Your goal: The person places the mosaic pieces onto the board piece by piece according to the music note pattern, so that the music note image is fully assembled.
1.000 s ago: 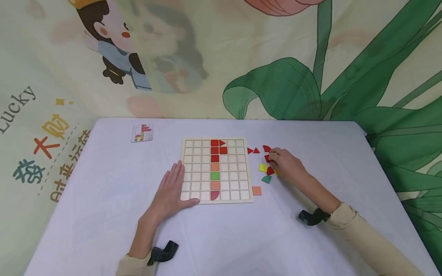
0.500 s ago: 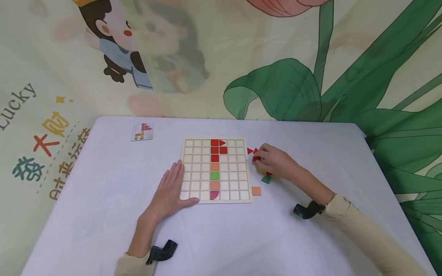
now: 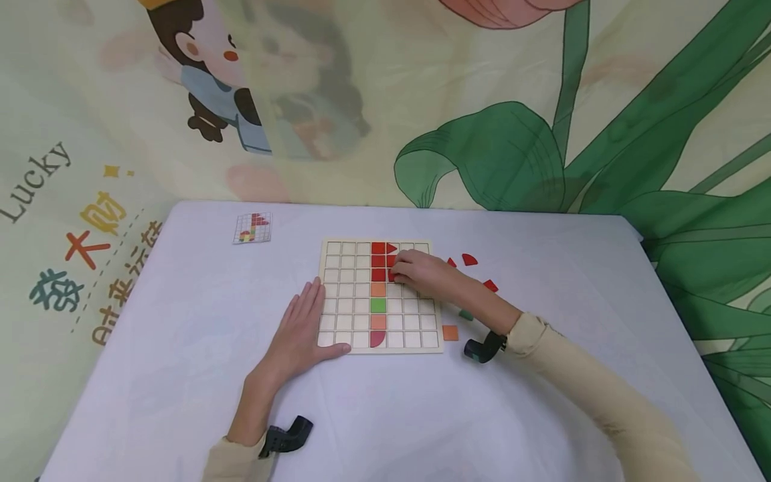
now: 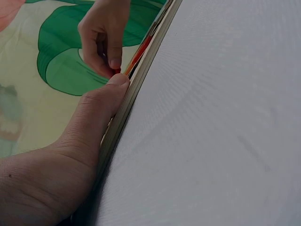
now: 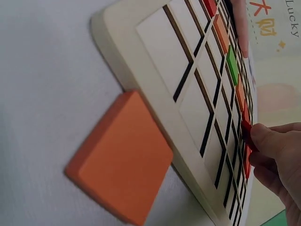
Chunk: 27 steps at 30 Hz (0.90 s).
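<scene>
A pale square-grid puzzle board (image 3: pixel 352 323) lies on the white table. One of its columns holds red squares (image 3: pixel 378 261), orange squares, a green square (image 3: pixel 378 305) and a rounded pinkish-red piece (image 3: pixel 377 339); a red triangle (image 3: pixel 391 248) sits beside the top. My left hand (image 3: pixel 292 338) rests along the board's left side, fingers straight, thumb at the near edge. Over the third row, my right hand (image 3: pixel 430 273) pinches a red square piece (image 5: pixel 247 133) between thumb and fingers, close beside the red column. Its fingers partly cover the cells there.
Right of the board lie an orange square (image 3: pixel 450 333), a red triangle (image 3: pixel 451 262), a red quarter-round (image 3: pixel 470 260), another red piece (image 3: pixel 490 286) and a partly covered green piece (image 3: pixel 466 314). The right forearm hides other pieces. A pattern card (image 3: pixel 252 228) lies back left.
My right hand has picked a red square from the loose pieces and carried it left over the board. The left hand keeps its place at the board's edge.
</scene>
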Tool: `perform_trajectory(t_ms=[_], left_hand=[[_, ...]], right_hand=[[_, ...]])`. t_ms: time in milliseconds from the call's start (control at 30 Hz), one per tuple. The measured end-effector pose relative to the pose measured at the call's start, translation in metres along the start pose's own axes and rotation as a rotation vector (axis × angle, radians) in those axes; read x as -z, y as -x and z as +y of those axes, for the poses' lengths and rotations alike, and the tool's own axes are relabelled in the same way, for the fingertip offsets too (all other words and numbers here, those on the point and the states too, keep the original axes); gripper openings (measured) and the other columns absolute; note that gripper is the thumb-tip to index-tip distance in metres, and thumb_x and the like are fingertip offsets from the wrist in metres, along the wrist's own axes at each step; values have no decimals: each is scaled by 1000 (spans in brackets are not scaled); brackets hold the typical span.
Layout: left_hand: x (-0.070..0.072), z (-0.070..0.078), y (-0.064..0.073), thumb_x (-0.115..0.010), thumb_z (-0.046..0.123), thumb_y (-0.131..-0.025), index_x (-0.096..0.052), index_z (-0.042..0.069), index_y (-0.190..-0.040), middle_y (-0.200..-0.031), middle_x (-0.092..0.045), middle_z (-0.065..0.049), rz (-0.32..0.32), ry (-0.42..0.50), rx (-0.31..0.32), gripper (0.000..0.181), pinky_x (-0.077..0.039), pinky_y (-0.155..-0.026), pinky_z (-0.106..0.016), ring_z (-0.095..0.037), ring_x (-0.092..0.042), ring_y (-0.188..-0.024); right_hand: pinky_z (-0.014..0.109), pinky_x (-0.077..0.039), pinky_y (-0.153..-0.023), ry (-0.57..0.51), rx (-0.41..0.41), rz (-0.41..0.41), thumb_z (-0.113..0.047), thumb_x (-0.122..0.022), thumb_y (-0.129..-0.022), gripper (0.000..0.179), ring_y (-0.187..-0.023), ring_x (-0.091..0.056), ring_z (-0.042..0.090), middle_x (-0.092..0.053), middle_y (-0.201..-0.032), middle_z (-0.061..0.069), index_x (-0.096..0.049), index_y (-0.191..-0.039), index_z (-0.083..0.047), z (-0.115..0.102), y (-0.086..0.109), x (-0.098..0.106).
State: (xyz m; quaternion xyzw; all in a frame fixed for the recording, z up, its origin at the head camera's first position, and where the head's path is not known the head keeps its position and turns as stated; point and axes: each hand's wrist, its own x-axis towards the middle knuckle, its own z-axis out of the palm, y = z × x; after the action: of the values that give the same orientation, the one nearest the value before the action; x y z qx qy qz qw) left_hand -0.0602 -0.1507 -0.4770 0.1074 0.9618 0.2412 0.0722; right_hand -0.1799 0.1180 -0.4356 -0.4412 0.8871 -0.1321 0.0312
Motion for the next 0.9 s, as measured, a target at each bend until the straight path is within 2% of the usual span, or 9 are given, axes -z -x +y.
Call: perform_trajectory(t_ms=[100,333,500,633,767,900], left_hand=[[1,0,-1,-74,57,-75,-9,2,-155,-165,-5,-14,4,-4,-7,117,-9,-124,-51,-32,-3,-153],[0,-1,0,-75,57,-74,-9,2,-155,-165,-5,-14,3,-10,1,118,-9,-124,-50,-31,-3,-153],[1,0,1,-76,56,-74,-10,2,-155,-165,-6,-14,6,-8,5,118,-9,-124,-51,-32,-4,-153],[2,0,1,-76,56,-74,-10,2,-155,-165,-6,-14,4,-9,6,118,-9,-124,-50,-32,-4,-153],[2,0,1,-76,56,-74,-10,2,-155,-165,-6,-14,6,-7,4,118,-10,-124,-51,-32,-4,-153],[1,0,0,-76,55,-73,-10,2,-155,-165,-6,-14,10,-4,1,118,-10,-124,-51,-31,-4,-153]], right_hand=[[28,-56,-91,-4,-13,4,-18,-69,-89,21,-105,-61,19,-65,-110,6,-70,-108,-9,-1,-2,0],[27,-57,-87,33,37,61,-18,-70,-89,17,-98,-63,19,-67,-105,5,-71,-103,-9,-2,-4,-4],[27,-55,-89,-2,-9,32,-18,-69,-90,18,-102,-61,19,-67,-108,5,-72,-104,-8,-4,-4,-7],[29,-54,-91,-19,-74,-24,-23,-65,-93,28,-109,-57,20,-63,-116,6,-70,-115,-6,-7,1,-8],[34,-52,-97,52,-97,-82,-33,-62,-94,46,-118,-54,23,-59,-127,7,-60,-132,-7,-12,11,-6],[37,-49,-103,68,-118,-76,-38,-63,-93,60,-126,-51,23,-56,-135,6,-47,-144,-10,-17,27,-3]])
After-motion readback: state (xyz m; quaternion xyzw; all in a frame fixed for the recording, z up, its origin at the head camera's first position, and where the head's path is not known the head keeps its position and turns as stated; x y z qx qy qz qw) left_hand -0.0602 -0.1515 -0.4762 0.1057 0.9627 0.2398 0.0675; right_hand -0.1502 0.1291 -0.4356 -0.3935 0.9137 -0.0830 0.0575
